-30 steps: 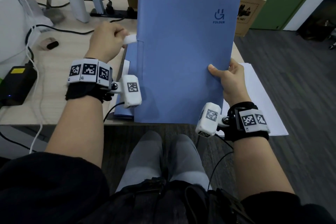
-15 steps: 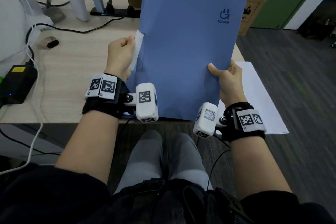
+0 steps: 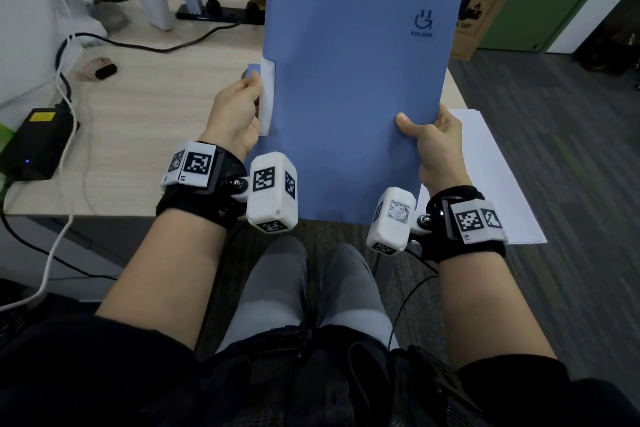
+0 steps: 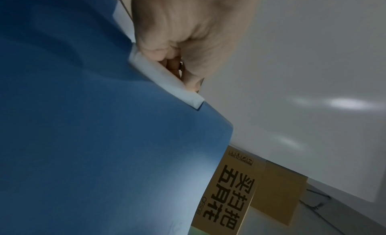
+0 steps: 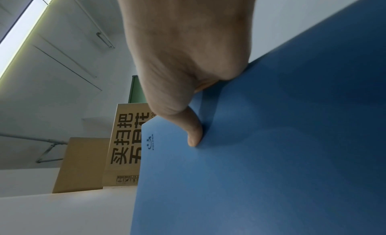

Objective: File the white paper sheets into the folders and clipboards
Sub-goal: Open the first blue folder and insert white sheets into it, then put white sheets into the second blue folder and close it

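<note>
A closed blue folder [image 3: 349, 80] is held upright above the desk's front edge, its cover with the "FOLDER" logo facing me. My left hand [image 3: 239, 111] grips the folder's left spine, thumb on the white spine strip [image 3: 266, 97]; the left wrist view shows the same white spine strip [image 4: 165, 83] under the fingers. My right hand [image 3: 433, 139] pinches the folder's lower right edge, thumb on the cover, fingers behind. In the right wrist view the thumb presses the blue folder [image 5: 271, 147]. White paper sheets [image 3: 491, 180] lie to the right, overhanging the desk corner.
The wooden desk [image 3: 156, 121] carries a black power adapter [image 3: 38, 146], cables, a power strip [image 3: 221, 14] and white chargers at the back. Cardboard boxes [image 3: 481, 10] stand behind the folder. Grey carpet floor lies to the right; my knees are below the desk edge.
The folder has been lifted off the desk and tilted upright toward me. My left hand moved right and nearer, from the desk beside the folder onto its white spine strip. The right hand keeps its hold.
</note>
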A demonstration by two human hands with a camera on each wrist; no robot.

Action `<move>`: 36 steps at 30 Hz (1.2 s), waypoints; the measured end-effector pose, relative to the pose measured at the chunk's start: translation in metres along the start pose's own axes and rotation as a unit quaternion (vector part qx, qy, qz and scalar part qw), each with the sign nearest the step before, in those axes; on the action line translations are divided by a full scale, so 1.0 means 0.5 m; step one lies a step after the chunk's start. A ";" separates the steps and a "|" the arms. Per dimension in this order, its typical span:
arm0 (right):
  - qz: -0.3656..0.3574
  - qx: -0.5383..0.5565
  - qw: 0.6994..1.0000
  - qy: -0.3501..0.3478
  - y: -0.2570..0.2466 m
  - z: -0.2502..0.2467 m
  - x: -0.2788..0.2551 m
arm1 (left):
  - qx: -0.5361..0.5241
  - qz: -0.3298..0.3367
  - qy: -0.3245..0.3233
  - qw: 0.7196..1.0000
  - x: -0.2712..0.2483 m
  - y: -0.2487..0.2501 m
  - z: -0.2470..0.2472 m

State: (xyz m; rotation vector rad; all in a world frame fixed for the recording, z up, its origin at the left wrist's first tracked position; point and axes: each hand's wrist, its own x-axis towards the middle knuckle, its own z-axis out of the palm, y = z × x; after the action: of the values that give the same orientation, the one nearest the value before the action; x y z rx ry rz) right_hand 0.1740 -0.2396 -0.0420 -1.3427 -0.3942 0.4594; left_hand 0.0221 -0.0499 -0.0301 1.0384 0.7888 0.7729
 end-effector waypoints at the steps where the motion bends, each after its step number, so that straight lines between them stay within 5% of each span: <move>1: 0.002 0.000 1.000 0.001 -0.002 0.001 -0.001 | 0.000 -0.001 -0.004 1.000 -0.002 0.000 -0.004; 10: 0.072 -0.024 0.997 0.008 -0.003 0.051 0.010 | 0.200 -0.043 -0.001 0.979 -0.028 -0.028 -0.084; 17: 0.110 -0.063 0.992 0.013 0.025 0.147 0.033 | 0.220 -0.033 0.042 0.974 -0.020 -0.035 -0.150; 28: 0.131 -0.108 0.985 -0.030 0.077 0.380 0.088 | 0.292 0.018 0.169 0.941 0.130 0.004 -0.333; 36: 0.132 -0.172 0.971 -0.102 0.118 0.539 0.146 | 0.349 0.025 0.201 0.915 0.238 0.060 -0.431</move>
State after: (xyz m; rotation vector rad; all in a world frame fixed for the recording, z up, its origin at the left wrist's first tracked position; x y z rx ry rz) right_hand 0.0898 0.0329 -0.0492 -1.7006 -0.4816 0.7826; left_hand -0.1069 0.1537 -0.0893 1.5611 1.4633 0.7729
